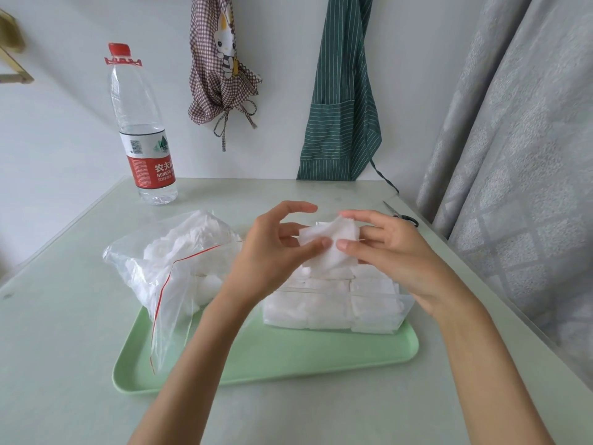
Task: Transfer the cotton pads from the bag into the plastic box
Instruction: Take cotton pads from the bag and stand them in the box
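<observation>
Currently, status by item:

held pads: a small bunch of white cotton pads (327,248) is held in the air between both hands, directly above the plastic box (333,303); sheets are soft, thin, slightly crumpled, edges not aligned.

key relation: box lies straight below the held pads, so a short drop down is judged to be the next move. Long axis of the box runs left to right across the view, same as the rows already inside.

left hand (276,252): thumb and index are pinched on the near left edge of the bunch; remaining fingers are curled loosely above it.

right hand (391,248): thumb and fingers are closed on the right side of the bunch. Both hands are equally near the box; the right sits more over its centre.

box: clear walls, white pads are packed in tidy stacks, seemingly close to the rim. Free room cannot be told, since the hands cover the far part.

bag (173,268): clear zip bag with a red seal line, lying just left of the box, mouth toward the viewer, many pads left inside. Task is judged partly done.

tray (288,358): pale green, carries the box and part of the bag.

table (64,316): light surface; a water bottle (142,130) stands far left, scissors (401,215) lie far right.
</observation>
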`<action>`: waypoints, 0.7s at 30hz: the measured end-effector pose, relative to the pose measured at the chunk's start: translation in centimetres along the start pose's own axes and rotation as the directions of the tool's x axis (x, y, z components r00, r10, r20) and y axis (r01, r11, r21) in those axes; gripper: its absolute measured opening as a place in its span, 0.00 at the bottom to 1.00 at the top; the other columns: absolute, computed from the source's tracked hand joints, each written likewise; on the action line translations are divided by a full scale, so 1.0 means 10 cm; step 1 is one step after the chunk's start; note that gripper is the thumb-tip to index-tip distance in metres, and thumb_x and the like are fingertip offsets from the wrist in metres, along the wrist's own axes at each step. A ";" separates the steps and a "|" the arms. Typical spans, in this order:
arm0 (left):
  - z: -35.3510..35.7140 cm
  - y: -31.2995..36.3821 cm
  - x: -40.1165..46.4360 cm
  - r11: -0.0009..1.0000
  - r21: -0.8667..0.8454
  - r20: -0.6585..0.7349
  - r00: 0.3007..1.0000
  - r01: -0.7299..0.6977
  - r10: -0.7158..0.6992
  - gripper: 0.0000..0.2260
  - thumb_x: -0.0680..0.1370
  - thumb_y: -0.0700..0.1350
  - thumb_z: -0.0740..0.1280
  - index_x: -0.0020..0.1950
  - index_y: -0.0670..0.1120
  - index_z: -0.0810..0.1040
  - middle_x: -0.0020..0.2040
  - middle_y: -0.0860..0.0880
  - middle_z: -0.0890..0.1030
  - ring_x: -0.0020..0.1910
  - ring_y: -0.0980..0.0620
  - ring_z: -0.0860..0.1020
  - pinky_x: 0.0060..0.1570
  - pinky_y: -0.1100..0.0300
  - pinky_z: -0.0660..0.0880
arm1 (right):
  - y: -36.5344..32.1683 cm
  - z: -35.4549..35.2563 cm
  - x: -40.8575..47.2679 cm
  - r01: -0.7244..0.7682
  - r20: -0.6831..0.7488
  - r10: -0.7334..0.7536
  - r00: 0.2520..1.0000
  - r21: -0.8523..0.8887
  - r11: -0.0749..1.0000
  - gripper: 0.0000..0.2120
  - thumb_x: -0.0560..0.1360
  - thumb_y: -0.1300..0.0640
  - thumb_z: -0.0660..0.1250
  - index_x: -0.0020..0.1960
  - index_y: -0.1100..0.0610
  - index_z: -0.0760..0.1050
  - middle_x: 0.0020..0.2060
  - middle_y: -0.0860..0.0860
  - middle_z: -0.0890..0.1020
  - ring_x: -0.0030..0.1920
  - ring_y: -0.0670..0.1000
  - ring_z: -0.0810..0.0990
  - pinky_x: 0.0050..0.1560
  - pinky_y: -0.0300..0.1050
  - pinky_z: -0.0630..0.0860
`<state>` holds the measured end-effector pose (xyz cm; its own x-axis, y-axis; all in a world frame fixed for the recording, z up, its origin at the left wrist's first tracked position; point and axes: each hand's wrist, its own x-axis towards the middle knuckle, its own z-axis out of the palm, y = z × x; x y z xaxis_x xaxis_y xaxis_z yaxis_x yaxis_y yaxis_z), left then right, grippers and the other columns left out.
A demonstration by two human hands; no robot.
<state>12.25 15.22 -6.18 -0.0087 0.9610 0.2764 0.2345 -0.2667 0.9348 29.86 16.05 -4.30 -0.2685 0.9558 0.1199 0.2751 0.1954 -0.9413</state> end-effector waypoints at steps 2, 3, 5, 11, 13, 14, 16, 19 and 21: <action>-0.06 -0.01 0.00 0.988 0.150 0.012 0.999 -0.036 0.034 0.18 0.69 0.49 0.75 0.57 0.54 0.76 0.48 0.53 0.82 0.46 0.57 0.81 0.48 0.62 0.76 | 0.01 -0.01 0.03 0.034 -0.124 -0.026 0.992 0.058 0.998 0.15 0.73 0.63 0.70 0.55 0.47 0.77 0.42 0.49 0.86 0.44 0.47 0.84 0.49 0.40 0.78; -0.13 0.00 -0.02 0.951 0.299 0.062 0.996 -0.075 0.059 0.17 0.68 0.53 0.75 0.56 0.56 0.76 0.50 0.58 0.81 0.50 0.61 0.79 0.52 0.62 0.75 | 0.03 -0.06 0.04 0.043 -0.203 -0.021 0.979 0.102 0.994 0.15 0.74 0.64 0.69 0.55 0.48 0.76 0.40 0.47 0.86 0.42 0.45 0.83 0.47 0.37 0.78; -0.28 0.06 -0.09 0.809 0.566 0.229 0.973 -0.161 0.033 0.14 0.68 0.57 0.74 0.51 0.60 0.77 0.48 0.64 0.78 0.52 0.66 0.74 0.54 0.67 0.70 | 0.06 -0.20 0.05 0.055 -0.352 0.004 0.936 0.158 0.986 0.15 0.75 0.65 0.67 0.56 0.50 0.75 0.37 0.42 0.84 0.40 0.40 0.82 0.46 0.36 0.78; -0.37 0.11 -0.17 0.582 0.792 0.304 0.946 -0.186 -0.111 0.04 0.70 0.53 0.73 0.43 0.57 0.83 0.38 0.64 0.79 0.43 0.65 0.76 0.47 0.65 0.72 | 0.19 -0.45 0.04 0.009 -0.428 0.073 0.901 0.187 0.982 0.14 0.75 0.66 0.65 0.58 0.52 0.76 0.37 0.42 0.84 0.40 0.40 0.81 0.48 0.36 0.77; -0.36 0.11 -0.17 0.582 0.793 0.297 0.949 -0.183 -0.106 0.03 0.70 0.53 0.74 0.40 0.57 0.83 0.37 0.61 0.82 0.39 0.65 0.79 0.42 0.69 0.72 | 0.22 -0.48 0.05 -0.012 -0.430 0.081 0.899 0.161 0.987 0.13 0.75 0.65 0.66 0.55 0.51 0.76 0.33 0.40 0.83 0.35 0.36 0.81 0.40 0.30 0.76; -0.35 0.12 -0.17 0.585 0.789 0.306 0.946 -0.188 -0.109 0.03 0.69 0.53 0.74 0.39 0.57 0.83 0.36 0.60 0.83 0.38 0.65 0.79 0.39 0.71 0.70 | 0.24 -0.49 0.07 -0.031 -0.429 0.089 0.899 0.140 0.990 0.12 0.75 0.65 0.67 0.54 0.51 0.76 0.33 0.41 0.83 0.34 0.36 0.80 0.36 0.27 0.75; -0.30 0.17 -0.20 0.609 0.766 0.349 0.929 -0.208 -0.121 0.03 0.68 0.53 0.74 0.39 0.56 0.84 0.35 0.61 0.83 0.36 0.66 0.79 0.38 0.72 0.71 | 0.30 -0.49 0.10 -0.096 -0.422 0.125 0.898 0.089 0.991 0.12 0.74 0.64 0.68 0.56 0.54 0.75 0.36 0.44 0.80 0.34 0.40 0.78 0.32 0.26 0.73; -0.22 0.23 -0.24 0.620 0.749 0.400 0.906 -0.233 -0.142 0.05 0.68 0.53 0.75 0.41 0.55 0.84 0.37 0.61 0.83 0.37 0.66 0.79 0.42 0.69 0.74 | 0.38 -0.46 0.15 -0.210 -0.391 0.185 0.902 -0.022 0.977 0.13 0.72 0.62 0.71 0.54 0.57 0.73 0.36 0.47 0.77 0.34 0.44 0.73 0.35 0.33 0.71; -0.21 0.24 -0.25 0.615 0.755 0.407 0.898 -0.227 -0.169 0.05 0.68 0.53 0.75 0.42 0.55 0.84 0.37 0.61 0.83 0.38 0.66 0.79 0.44 0.69 0.74 | 0.39 -0.45 0.20 -0.247 -0.360 0.203 0.911 -0.081 0.966 0.14 0.71 0.60 0.73 0.52 0.57 0.71 0.35 0.47 0.77 0.34 0.44 0.72 0.37 0.36 0.68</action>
<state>10.79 11.97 -4.13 0.3483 0.9374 -0.0007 0.8804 -0.3269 0.3436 34.53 19.73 -6.33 0.1435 0.9891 0.0320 0.4066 -0.0294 -0.9131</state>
